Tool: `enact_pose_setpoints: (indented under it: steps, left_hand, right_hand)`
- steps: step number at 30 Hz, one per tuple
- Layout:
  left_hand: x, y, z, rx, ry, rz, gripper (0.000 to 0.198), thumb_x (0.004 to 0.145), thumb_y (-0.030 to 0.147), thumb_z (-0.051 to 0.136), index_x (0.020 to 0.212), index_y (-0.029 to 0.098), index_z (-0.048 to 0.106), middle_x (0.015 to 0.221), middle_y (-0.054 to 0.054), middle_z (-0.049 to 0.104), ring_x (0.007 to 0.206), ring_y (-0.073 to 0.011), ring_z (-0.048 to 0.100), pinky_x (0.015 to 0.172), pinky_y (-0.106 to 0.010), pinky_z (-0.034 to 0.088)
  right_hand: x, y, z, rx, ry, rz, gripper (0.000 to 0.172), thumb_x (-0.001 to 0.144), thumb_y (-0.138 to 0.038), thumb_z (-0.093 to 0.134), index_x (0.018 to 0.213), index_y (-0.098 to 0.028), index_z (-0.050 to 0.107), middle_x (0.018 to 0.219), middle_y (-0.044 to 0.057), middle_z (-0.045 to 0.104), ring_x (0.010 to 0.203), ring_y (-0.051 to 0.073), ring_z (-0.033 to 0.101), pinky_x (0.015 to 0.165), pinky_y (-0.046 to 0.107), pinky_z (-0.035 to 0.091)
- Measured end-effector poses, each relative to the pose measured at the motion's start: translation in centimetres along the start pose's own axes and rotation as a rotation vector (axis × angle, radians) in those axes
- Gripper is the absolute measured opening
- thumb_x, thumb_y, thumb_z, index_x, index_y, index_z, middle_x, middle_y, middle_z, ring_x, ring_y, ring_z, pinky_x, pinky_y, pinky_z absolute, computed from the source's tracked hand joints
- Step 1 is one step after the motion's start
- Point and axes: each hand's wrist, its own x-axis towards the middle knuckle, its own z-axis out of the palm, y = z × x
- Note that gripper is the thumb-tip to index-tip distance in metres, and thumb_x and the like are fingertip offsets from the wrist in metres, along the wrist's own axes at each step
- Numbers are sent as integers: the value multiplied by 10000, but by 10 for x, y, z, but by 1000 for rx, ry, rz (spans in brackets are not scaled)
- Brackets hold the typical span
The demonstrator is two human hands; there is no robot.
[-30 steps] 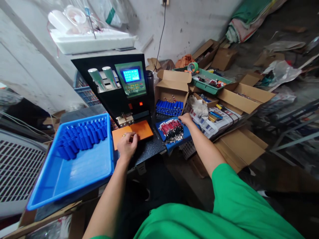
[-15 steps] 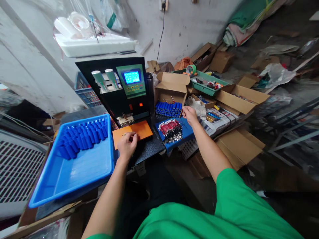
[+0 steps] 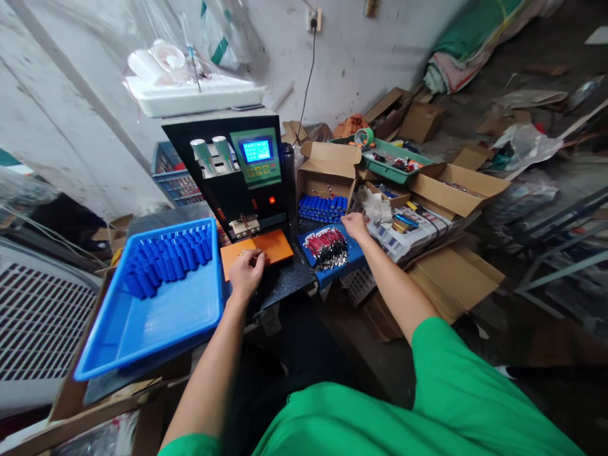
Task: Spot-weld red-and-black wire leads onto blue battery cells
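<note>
My left hand (image 3: 247, 272) rests at the front edge of an orange board (image 3: 274, 248), fingers curled together; what they hold, if anything, is hidden. The board lies below the electrodes of a black machine (image 3: 213, 196) with a lit blue screen. My right hand (image 3: 355, 226) is closed at the back right of a blue cloth (image 3: 354, 251), its fingertips pressed together, with nothing clear to see between them. On that cloth lies a pile of red and black wire leads (image 3: 327, 247). Behind it, blue cylindrical cells (image 3: 323, 206) are stacked in an open cardboard box (image 3: 330, 152).
At the left a blue tray (image 3: 154, 361) holds rows of blue cells (image 3: 166, 256). A green tray (image 3: 392, 166) with small parts and tape stands at the back right, beside open cartons (image 3: 468, 183). White foam (image 3: 204, 95) tops the machine.
The whole view has shifted slightly. My right hand has moved down and a little left toward the wire leads; the thin brown thing at its fingertips no longer shows. My left hand stays at the board.
</note>
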Motion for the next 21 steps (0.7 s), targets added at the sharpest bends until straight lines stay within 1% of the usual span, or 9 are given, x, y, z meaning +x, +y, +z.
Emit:
enact_pose_setpoints:
  steps: [1,3,6,10,14,17,19,20,21]
  left_hand:
    - [0,0,0,-4,-4,4,295,866,439,543,877,186,694,763,-36,655,689,-167,599,682,-291,446]
    - [0,1,-1,-7,-8,19,290,865,432,540,881,186,694,778,-41,658,696,-169,597,689,-293,448]
    - [-1,2,-1,6,-7,16,283,865,426,541,885,188,694,764,-41,649,699,-173,593,689,-294,447]
    - [0,0,0,-6,-17,-9,283,867,428,547,893,189,694,765,-37,650,699,-167,594,699,-291,457]
    - [0,1,-3,-106,-21,-7,315,856,447,579,925,170,710,781,-42,663,675,-152,583,682,-292,465]
    - [-8,15,-6,-309,-12,-99,385,842,490,616,996,150,712,870,-72,708,742,-164,632,728,-305,510]
    - [-19,33,-6,-471,-8,-166,416,821,513,658,1020,151,709,956,-94,729,837,-185,673,794,-327,538]
    - [-25,43,-5,-552,-26,-184,422,816,520,675,1022,153,710,973,-100,733,850,-188,682,799,-331,545]
    - [-31,54,-4,-631,-37,-200,430,814,529,682,1022,153,709,953,-100,736,806,-180,681,770,-328,549]
  right_hand:
    - [-1,1,-1,51,19,48,340,785,-349,693,580,-188,475,448,-49,356,450,105,410,429,221,305]
    - [-3,-1,-3,309,32,152,306,785,-321,701,628,-186,475,489,-62,366,432,80,369,399,202,264]
    - [-5,-9,-8,596,-35,163,322,769,-314,736,696,-186,449,577,-70,402,434,46,345,367,163,221]
    - [-10,-26,-14,721,-115,142,360,782,-348,744,718,-182,430,618,-75,373,435,26,310,352,144,208]
    - [-30,-44,-8,822,-178,108,376,784,-364,759,723,-181,436,631,-70,355,443,23,311,354,133,210]
    - [-54,-55,5,915,-235,103,404,750,-370,799,718,-180,444,639,-64,374,453,21,320,358,128,218]
    - [-73,-62,17,945,-285,97,425,732,-381,817,714,-179,444,649,-60,385,460,21,325,361,130,219]
    - [-82,-64,24,951,-315,93,432,729,-390,819,713,-180,441,653,-59,388,463,22,324,363,133,220]
    - [-91,-67,31,953,-347,89,436,730,-399,818,713,-182,440,656,-59,390,464,24,321,364,138,220]
